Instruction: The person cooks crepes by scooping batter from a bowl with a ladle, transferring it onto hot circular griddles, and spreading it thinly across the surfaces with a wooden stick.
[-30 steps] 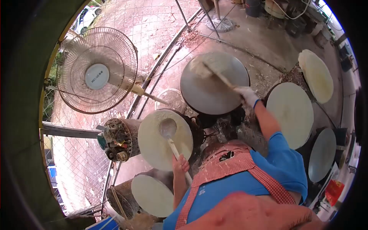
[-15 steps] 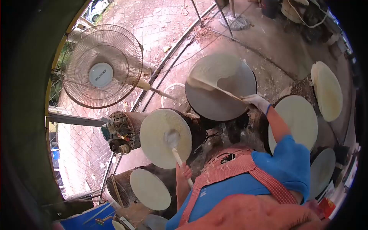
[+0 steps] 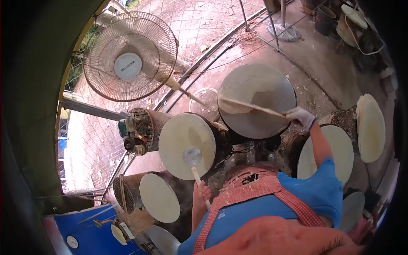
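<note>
My right hand (image 3: 301,117), in a pale glove with a blue band at the wrist, grips one end of a long thin wooden spreader (image 3: 254,107). The spreader lies across a large round griddle (image 3: 263,125), where pale batter (image 3: 250,76) covers the far and left parts and the near part shows dark. My left hand (image 3: 202,192) is closed round the wooden handle of a tool with a round pale head (image 3: 192,156). That head rests on a thin round flatbread (image 3: 180,134) covering a second griddle to the left.
A standing fan (image 3: 128,66) is at far left, before a wire fence. Another coated griddle (image 3: 159,197) stands near left, and one more (image 3: 329,153) at right. Stacked flatbreads (image 3: 370,127) lie at far right. A blue surface with a dial (image 3: 72,242) is at bottom left.
The whole view has shifted. The spreader has swept over the large griddle, and the batter reaches further down its left side. The left tool's head has slid slightly nearer on the flatbread.
</note>
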{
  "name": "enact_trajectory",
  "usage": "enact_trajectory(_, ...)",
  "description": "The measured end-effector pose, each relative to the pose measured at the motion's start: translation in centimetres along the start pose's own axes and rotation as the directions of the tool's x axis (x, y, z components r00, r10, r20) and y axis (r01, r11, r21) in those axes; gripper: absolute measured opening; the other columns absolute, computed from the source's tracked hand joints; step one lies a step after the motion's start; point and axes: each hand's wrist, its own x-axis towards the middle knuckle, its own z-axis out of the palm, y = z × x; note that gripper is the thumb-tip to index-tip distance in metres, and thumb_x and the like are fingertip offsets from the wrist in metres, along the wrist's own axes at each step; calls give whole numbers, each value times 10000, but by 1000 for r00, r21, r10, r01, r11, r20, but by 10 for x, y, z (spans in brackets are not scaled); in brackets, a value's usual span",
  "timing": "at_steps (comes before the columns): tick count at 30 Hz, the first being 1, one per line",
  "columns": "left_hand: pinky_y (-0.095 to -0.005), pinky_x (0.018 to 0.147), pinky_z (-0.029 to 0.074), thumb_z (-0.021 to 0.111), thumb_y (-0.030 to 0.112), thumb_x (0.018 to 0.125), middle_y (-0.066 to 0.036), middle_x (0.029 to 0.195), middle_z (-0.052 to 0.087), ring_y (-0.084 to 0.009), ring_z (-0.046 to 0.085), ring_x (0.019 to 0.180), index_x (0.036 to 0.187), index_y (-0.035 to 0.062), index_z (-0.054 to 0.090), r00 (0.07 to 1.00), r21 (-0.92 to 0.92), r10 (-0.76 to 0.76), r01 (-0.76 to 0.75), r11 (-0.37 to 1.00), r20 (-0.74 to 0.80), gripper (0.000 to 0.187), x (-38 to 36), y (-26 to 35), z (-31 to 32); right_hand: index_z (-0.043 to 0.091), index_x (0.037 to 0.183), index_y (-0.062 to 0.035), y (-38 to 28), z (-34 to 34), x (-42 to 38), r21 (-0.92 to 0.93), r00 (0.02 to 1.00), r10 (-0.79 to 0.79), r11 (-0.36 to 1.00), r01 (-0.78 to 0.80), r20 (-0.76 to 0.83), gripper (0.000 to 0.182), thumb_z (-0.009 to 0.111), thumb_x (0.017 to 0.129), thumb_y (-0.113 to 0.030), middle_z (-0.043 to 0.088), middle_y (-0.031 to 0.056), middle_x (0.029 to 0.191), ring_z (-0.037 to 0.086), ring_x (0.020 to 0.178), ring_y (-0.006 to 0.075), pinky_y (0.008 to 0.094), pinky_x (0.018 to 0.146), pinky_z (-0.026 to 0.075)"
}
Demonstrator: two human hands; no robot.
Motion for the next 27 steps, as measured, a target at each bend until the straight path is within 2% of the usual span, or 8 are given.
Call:
enact_trajectory(6, -177, 296, 227, 454, 146, 913, 32, 522, 302, -57, 300, 373, 1038, 215, 388, 985, -179, -61, 90, 980, 162, 157, -2, -7, -43, 631, 1012, 1, -50, 12, 53, -192, 998, 63, 979, -64, -14, 344, 608, 762, -234, 516, -5, 569, 423, 476, 53, 219, 404, 329)
enact_trajectory(8, -177, 300, 223, 466, 155, 909, 32, 526, 308, -56, 297, 371, 1078, 233, 396, 992, -241, -115, 125, 962, 55, 199, 0, -11, -44, 661, 973, -43, 12, -15, 76, -169, 900, -338, 904, 392, 275, 266, 626, 751, -185, 469, 28, 497, 401, 386, 72, 253, 325, 275)
enact_trajectory(10, -174, 303, 219, 481, 167, 902, 36, 528, 310, -52, 288, 366, 1103, 242, 391, 999, -58, -40, 39, 998, -15, 233, -7, -12, -28, 644, 1005, -21, 37, -33, 47, -257, 971, 205, 952, -169, 122, 294, 624, 750, -167, 530, 51, 566, 413, 401, 74, 239, 338, 296)
enact_trajectory(18, -178, 291, 229, 479, 173, 902, 37, 539, 320, -48, 293, 365, 1120, 260, 394, 995, -142, -87, 80, 987, -40, 250, -19, -20, -35, 600, 1062, 27, -47, 15, 51, -209, 986, -128, 966, 149, 109, 389, 601, 726, -169, 440, -14, 486, 352, 343, 62, 239, 321, 248)
enact_trajectory(22, -191, 291, 236, 466, 176, 906, 35, 559, 336, -60, 299, 367, 1060, 246, 406, 982, -253, -91, 132, 959, 166, 179, -25, -10, -67, 619, 1034, 14, -31, 16, 31, -286, 983, 109, 956, -64, 145, 379, 608, 707, -177, 466, 4, 499, 370, 347, 68, 256, 315, 265)
enact_trajectory(24, -198, 290, 238, 452, 186, 910, 17, 556, 346, -75, 295, 354, 1007, 232, 410, 1000, -9, -22, 22, 1000, -1, 115, -26, -3, -73, 620, 963, 60, -1, -9, -17, -403, 994, 62, 915, -20, 91, 349, 605, 689, -155, 481, 43, 479, 437, 364, 85, 257, 314, 300)
enact_trajectory(26, -204, 279, 247, 441, 194, 913, 8, 526, 335, -83, 301, 345, 967, 222, 397, 964, -244, -227, 255, 936, 140, 74, 0, 5, -107, 594, 1004, 59, 24, -39, -91, -465, 937, 347, 837, -288, 45, 359, 564, 697, -124, 513, 43, 509, 526, 434, 88, 226, 352, 351)
enact_trajectory(27, -205, 270, 247, 435, 192, 915, 10, 507, 322, -82, 298, 335, 962, 217, 383, 970, -130, -203, 221, 967, 136, 75, 2, 5, -122, 594, 1004, 59, 68, -28, -154, -489, 918, 396, 806, -334, 26, 359, 564, 697, -124, 513, 43, 509, 526, 434, 88, 226, 352, 351)
